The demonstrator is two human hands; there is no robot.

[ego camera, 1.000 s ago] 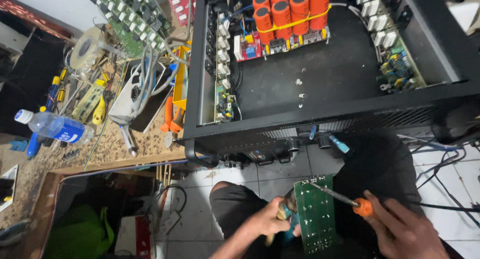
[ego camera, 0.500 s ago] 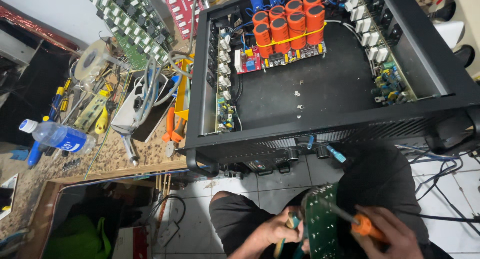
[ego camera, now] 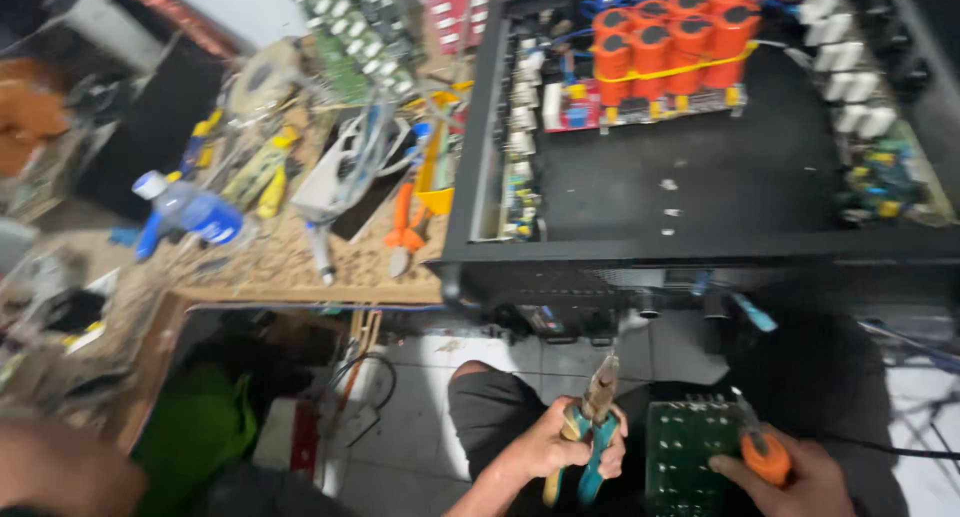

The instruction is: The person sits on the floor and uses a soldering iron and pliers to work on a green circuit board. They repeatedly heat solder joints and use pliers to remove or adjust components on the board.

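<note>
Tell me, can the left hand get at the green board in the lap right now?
Probably not freely: the left hand is closed around pliers, though the green board lies just beside it, uncovered.

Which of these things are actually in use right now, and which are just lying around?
In use: teal-handled pliers in left hand; orange-handled tool in right hand; green circuit board.

Lying about: blue-labelled plastic bottle; orange-handled pliers; open black metal chassis.

pliers (ego camera: 597, 417) now raised, circuit board (ego camera: 690, 452) lower
</note>
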